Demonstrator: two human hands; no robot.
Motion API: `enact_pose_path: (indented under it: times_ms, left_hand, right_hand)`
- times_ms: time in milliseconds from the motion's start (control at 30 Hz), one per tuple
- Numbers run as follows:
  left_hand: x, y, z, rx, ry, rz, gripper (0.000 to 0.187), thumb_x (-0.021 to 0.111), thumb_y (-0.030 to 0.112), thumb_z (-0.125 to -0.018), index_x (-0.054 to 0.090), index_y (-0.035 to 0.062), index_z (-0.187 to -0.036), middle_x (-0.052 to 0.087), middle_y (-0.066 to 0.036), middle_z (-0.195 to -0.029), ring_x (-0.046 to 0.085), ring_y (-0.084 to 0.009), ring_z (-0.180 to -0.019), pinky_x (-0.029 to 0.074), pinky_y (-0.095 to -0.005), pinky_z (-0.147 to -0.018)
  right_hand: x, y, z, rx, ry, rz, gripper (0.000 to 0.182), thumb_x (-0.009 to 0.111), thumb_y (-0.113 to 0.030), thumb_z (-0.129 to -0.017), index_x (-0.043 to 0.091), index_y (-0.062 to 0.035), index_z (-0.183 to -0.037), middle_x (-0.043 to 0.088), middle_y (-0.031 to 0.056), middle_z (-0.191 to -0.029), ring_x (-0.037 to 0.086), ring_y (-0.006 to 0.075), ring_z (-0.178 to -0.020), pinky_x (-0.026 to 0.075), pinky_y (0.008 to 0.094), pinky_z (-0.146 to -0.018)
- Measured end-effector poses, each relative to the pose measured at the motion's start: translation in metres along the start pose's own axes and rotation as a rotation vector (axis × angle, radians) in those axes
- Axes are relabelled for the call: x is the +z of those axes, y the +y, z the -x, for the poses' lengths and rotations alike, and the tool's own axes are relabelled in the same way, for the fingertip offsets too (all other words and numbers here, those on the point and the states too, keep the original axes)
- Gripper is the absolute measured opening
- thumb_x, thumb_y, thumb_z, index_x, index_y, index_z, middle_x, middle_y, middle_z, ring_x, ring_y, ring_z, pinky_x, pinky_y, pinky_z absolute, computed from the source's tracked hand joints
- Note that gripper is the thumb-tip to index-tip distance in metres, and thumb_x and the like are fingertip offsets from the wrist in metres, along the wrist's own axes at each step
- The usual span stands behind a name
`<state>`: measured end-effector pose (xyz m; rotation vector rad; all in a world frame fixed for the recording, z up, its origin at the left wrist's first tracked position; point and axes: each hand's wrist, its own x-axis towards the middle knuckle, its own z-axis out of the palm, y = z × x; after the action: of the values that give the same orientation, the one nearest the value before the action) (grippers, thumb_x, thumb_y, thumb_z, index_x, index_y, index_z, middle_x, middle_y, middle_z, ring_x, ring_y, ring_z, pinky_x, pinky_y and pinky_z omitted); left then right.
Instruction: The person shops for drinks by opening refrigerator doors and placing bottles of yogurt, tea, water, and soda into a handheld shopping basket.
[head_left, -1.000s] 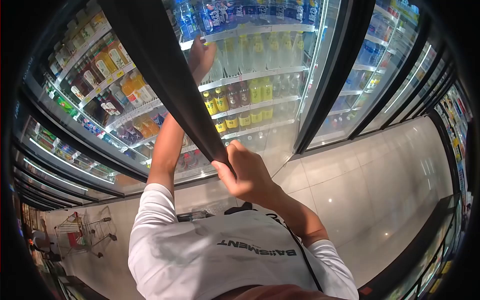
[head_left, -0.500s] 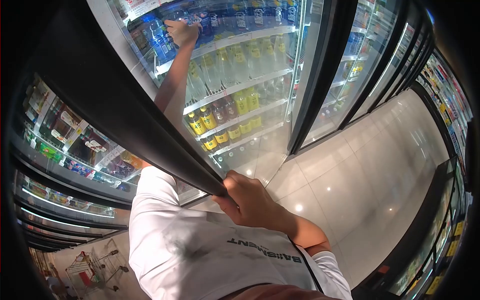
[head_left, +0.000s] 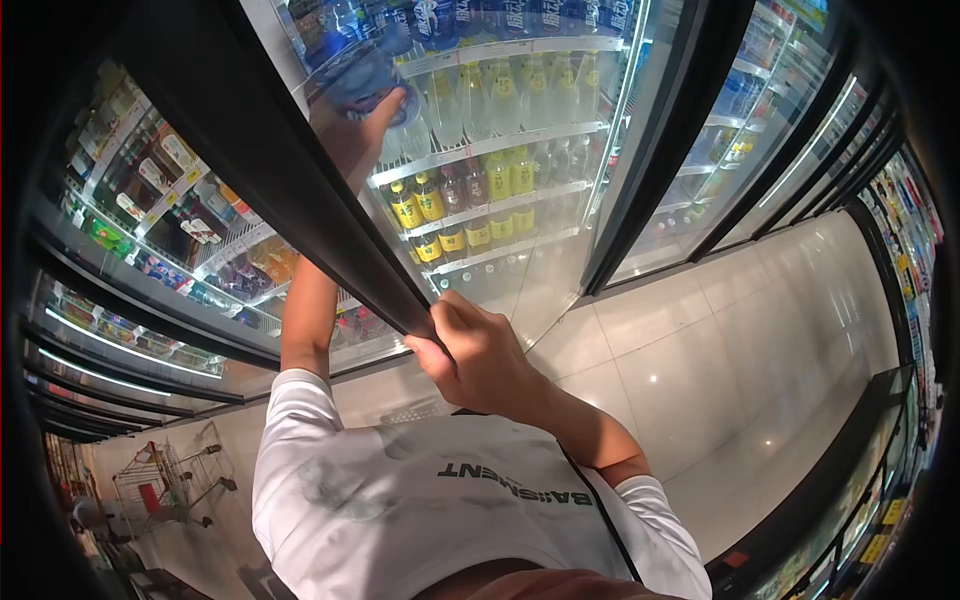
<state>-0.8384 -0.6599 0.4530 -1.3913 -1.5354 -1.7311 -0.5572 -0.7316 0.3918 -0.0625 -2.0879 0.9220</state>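
My right hand [head_left: 470, 350] is wrapped round the black edge of a glass cooler door [head_left: 375, 260], which stands swung open. My left arm passes behind the door's black frame, and my left hand [head_left: 365, 130] shows through the glass. Its fingers are closed round a blue bottle [head_left: 360, 78], somewhat smeared by motion, held in front of the upper shelves. Blue-labelled bottles [head_left: 510, 15] line the top shelf. Below them stand clear bottles with yellow labels [head_left: 500, 95], then yellow-labelled and dark bottles [head_left: 430, 198] lower down.
More glass cooler doors [head_left: 720, 150] run off to the right, and stocked shelves [head_left: 170, 180] lie behind glass on the left. A shopping cart [head_left: 150, 480] stands on the tiled floor [head_left: 700, 390] at lower left. A black-edged display case [head_left: 830, 480] curves along the right.
My left hand has come down from the top shelf toward me with a blue bottle in it. My right hand keeps hold of the door edge; the view has shifted slightly.
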Motion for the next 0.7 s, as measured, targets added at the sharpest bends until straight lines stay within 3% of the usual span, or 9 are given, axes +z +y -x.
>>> enact_pose_path:
  times_ms: [67, 167, 233, 267, 433, 533, 567, 600, 700]
  left_hand:
    - [-0.055, -0.018, 0.065, -0.289, 0.044, 0.146, 0.049, 0.081, 0.011, -0.083, 0.053, 0.0012, -0.123, 0.065, -0.011, -0.107, 0.068, -0.0224, -0.095, 0.057, -0.0348, -0.084]
    - [-0.115, 0.029, 0.143, -0.357, 0.191, 0.369, 0.035, 0.072, 0.001, -0.088, 0.055, 0.0006, -0.119, 0.063, -0.006, -0.104, 0.065, -0.0150, -0.089, 0.057, -0.0303, -0.077]
    - [-0.156, 0.056, 0.197, -0.642, 0.329, 0.417, 0.049, 0.069, -0.004, -0.087, 0.049, 0.0041, -0.130, 0.063, -0.007, -0.111, 0.062, -0.0146, -0.098, 0.052, -0.0316, -0.087]
    - [-0.181, 0.054, 0.231, -0.705, 0.400, 0.430, 0.043, 0.067, -0.004, -0.087, 0.052, 0.0038, -0.126, 0.063, -0.007, -0.111, 0.062, -0.0157, -0.100, 0.052, -0.0322, -0.087]
    - [-0.287, 0.072, 0.383, -1.088, 0.843, 0.414, 0.016, 0.066, 0.016, -0.095, 0.064, 0.0040, -0.105, 0.068, -0.005, -0.093, 0.067, -0.0168, -0.076, 0.058, -0.0344, -0.066]
    - [-0.331, 0.080, 0.457, -1.152, 0.971, 0.287, 0.021, 0.063, 0.027, -0.097, 0.064, 0.0061, -0.095, 0.068, -0.006, -0.081, 0.066, -0.0176, -0.067, 0.056, -0.0326, -0.059]
    - [-0.345, 0.074, 0.488, -1.156, 0.994, 0.128, 0.016, 0.063, 0.020, -0.096, 0.064, 0.0044, -0.095, 0.068, -0.006, -0.081, 0.065, -0.0164, -0.067, 0.055, -0.0323, -0.060]
    - [-0.357, 0.068, 0.516, -1.140, 1.005, 0.022, 0.014, 0.064, 0.018, -0.094, 0.063, 0.0038, -0.096, 0.068, -0.006, -0.081, 0.065, -0.0158, -0.068, 0.054, -0.0315, -0.060]
    - [-0.388, 0.045, 0.597, -1.205, 1.016, -0.300, 0.015, 0.068, 0.012, -0.087, 0.063, 0.0021, -0.097, 0.069, -0.007, -0.084, 0.065, -0.0149, -0.071, 0.052, -0.0295, -0.064]
  right_hand:
    - [0.002, 0.002, 0.000, -0.037, 0.048, -0.047, 0.021, 0.069, -0.005, -0.087, 0.050, 0.0010, -0.087, 0.049, 0.0144, -0.077, 0.054, 0.0352, -0.058, 0.043, 0.0412, -0.051]
    - [0.001, 0.001, -0.001, -0.010, 0.020, -0.083, 0.021, 0.070, -0.004, -0.086, 0.050, 0.0017, -0.088, 0.050, 0.0158, -0.078, 0.055, 0.0378, -0.059, 0.042, 0.0415, -0.051]
    - [0.001, 0.004, 0.000, -0.021, 0.001, -0.014, 0.022, 0.071, -0.010, -0.085, 0.051, -0.0005, -0.087, 0.054, 0.0162, -0.080, 0.060, 0.0390, -0.066, 0.048, 0.0441, -0.055]
    - [0.003, 0.005, 0.001, -0.046, 0.032, -0.001, 0.022, 0.071, -0.010, -0.085, 0.051, -0.0005, -0.087, 0.054, 0.0163, -0.080, 0.060, 0.0396, -0.066, 0.048, 0.0444, -0.055]
    - [0.024, 0.016, 0.001, -0.139, 0.112, 0.067, 0.022, 0.068, -0.015, -0.088, 0.052, 0.0003, -0.085, 0.054, 0.0179, -0.078, 0.058, 0.0403, -0.064, 0.047, 0.0453, -0.054]
    - [0.030, 0.016, 0.000, -0.125, 0.099, 0.116, 0.020, 0.068, -0.016, -0.090, 0.057, 0.0009, -0.090, 0.061, 0.0191, -0.081, 0.059, 0.0408, -0.068, 0.049, 0.0445, -0.062]
    - [0.030, 0.003, 0.003, -0.010, 0.076, 0.051, 0.016, 0.068, -0.017, -0.095, 0.064, -0.0021, -0.100, 0.064, 0.0067, -0.076, 0.057, 0.0138, -0.065, 0.048, 0.0291, -0.063]
    - [0.033, 0.020, 0.004, -0.115, 0.123, 0.154, 0.017, 0.067, -0.017, -0.097, 0.064, -0.0009, -0.098, 0.061, 0.0010, -0.075, 0.052, 0.0089, -0.065, 0.045, 0.0254, -0.062]
    - [0.039, 0.000, 0.012, 0.092, 0.144, 0.087, 0.021, 0.067, -0.017, -0.098, 0.061, 0.0001, -0.087, 0.058, -0.0020, -0.075, 0.047, 0.0042, -0.067, 0.040, 0.0206, -0.059]
